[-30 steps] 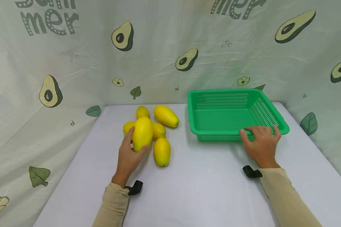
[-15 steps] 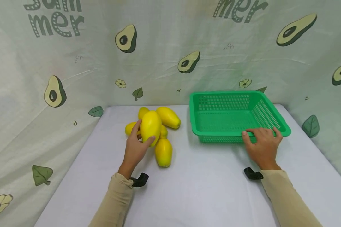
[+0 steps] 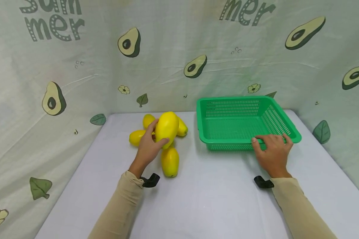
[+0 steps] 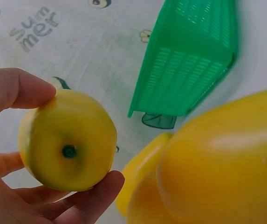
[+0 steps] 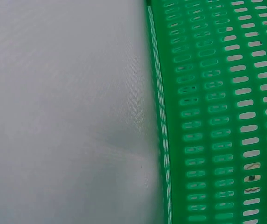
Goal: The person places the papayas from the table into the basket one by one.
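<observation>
My left hand (image 3: pixel 148 146) grips a yellow papaya (image 3: pixel 167 127), thumb on its near side, and holds it over the other papayas. In the left wrist view the papaya's end (image 4: pixel 84 163) faces the camera with a dark green stem spot, and the fingers curl around it. Just in front of it on the table lies another papaya (image 3: pixel 170 162). My right hand (image 3: pixel 273 156) holds the front rim of a green plastic basket (image 3: pixel 224 146) near its right corner, fingers over the edge. Only the basket's slotted wall (image 5: pixel 176 154) shows in the right wrist view, without the hand.
More papayas lie behind the left hand: one at the left (image 3: pixel 136 137), one at the back (image 3: pixel 148 120) and one partly hidden at the right (image 3: pixel 182 128). A white cloth (image 3: pixel 212 199) covers the table. A printed curtain (image 3: pixel 164 39) hangs behind the basket.
The left hand has carried the papaya to the right and a little farther back, over the pile. My right hand keeps its place on the basket rim.
</observation>
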Available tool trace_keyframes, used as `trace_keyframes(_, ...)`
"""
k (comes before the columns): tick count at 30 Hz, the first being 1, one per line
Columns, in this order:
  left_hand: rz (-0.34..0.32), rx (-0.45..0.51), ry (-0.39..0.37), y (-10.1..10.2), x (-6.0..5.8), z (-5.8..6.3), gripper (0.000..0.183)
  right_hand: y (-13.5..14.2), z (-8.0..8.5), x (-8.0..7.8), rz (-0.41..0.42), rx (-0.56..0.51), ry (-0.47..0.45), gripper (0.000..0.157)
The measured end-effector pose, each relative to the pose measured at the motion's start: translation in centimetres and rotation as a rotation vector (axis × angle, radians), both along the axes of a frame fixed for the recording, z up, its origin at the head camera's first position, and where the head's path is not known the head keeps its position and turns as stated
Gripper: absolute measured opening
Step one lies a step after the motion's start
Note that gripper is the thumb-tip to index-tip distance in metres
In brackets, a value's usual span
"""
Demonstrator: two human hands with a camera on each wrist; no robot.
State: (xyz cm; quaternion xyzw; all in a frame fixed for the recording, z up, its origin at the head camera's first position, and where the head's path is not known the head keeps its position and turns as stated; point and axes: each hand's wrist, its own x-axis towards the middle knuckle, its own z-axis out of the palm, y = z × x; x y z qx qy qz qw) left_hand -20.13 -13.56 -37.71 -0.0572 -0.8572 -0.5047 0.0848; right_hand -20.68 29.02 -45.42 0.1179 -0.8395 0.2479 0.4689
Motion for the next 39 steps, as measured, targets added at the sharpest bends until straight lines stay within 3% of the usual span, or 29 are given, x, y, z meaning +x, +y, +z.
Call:
trace_keyframes(4, -0.021, 0.044, -0.038, 0.6, -0.4, 0.5, 0.078, 0.0, 0.2, 0.0, -0.005, 0.011, 0.003, 0.038)
trace_keyframes(26, -0.160, 0.186, -0.084, 4.1, -2.9, 2.7, 0.078, -0.1, 0.3, 0.0, -0.002, -0.002, -0.004, 0.036)
trace_keyframes(39, -0.209, 0.182, -0.155, 6.1, -3.9, 4.0, 0.077, 0.1, 0.1, 0.1, -0.008, 0.004, -0.013, 0.035)
